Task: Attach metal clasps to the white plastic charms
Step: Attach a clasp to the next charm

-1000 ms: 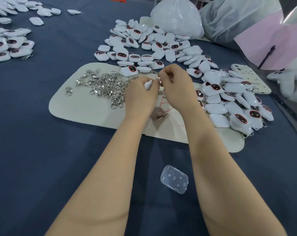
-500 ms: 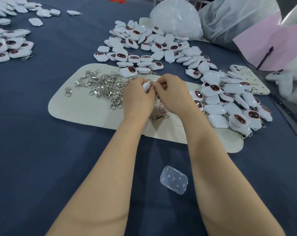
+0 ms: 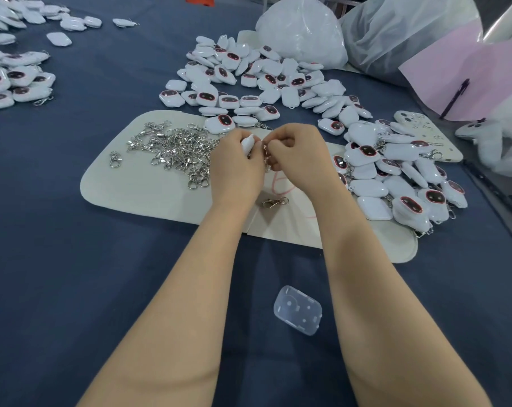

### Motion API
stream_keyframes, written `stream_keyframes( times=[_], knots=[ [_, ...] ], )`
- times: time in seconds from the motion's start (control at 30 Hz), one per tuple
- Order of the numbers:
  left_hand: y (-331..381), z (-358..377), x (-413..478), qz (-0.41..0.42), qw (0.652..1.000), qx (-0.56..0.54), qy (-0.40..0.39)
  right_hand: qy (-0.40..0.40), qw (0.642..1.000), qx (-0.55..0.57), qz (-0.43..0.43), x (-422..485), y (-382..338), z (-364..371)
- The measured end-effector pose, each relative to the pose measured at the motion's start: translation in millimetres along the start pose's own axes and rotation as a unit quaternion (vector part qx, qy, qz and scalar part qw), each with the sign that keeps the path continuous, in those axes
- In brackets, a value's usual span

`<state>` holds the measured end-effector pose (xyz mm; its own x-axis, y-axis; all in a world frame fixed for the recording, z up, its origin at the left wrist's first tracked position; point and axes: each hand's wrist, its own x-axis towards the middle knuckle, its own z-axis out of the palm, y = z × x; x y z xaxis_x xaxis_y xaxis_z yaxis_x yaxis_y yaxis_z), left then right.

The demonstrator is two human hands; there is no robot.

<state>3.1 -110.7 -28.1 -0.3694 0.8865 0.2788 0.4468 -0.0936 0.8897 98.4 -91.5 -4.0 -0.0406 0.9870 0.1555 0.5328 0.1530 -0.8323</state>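
While the left hand [image 3: 237, 171] grips a white charm [image 3: 246, 144], the right hand [image 3: 300, 155] pinches a metal clasp [image 3: 266, 154]. The clasp sits just right of the charm.

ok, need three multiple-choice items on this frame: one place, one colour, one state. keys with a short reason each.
1. Where is the pile of silver metal clasps?
A. On the cream rounded mat, left of the hands
B. Inside a cardboard box
C. On the person's lap

2. What colour is the table cloth?
A. Green
B. Dark blue
C. Red

3. What is the left hand doing?
A. Lying flat and open
B. Holding scissors
C. Gripping a white plastic charm

Key:
1 A: the clasps lie heaped on the mat's left part.
2 B: dark blue cloth shows all round the mat.
3 C: its fingers curl round the charm, while the right hand pinches a single clasp beside it.
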Motion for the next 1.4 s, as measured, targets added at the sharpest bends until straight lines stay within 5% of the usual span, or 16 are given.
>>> stream_keyframes(
  times=[0.43,1.4],
  knots=[
    [0.0,-1.8,1.4,-0.03,0.998,-0.042,-0.026,0.02,0.995,-0.062,-0.075,-1.8,-2.1,1.5],
    [-0.1,-2.1,2.9,-0.019,0.997,-0.07,-0.002,0.043,0.991,-0.091,-0.086,-1.4,1.0,2.4]
  ],
)
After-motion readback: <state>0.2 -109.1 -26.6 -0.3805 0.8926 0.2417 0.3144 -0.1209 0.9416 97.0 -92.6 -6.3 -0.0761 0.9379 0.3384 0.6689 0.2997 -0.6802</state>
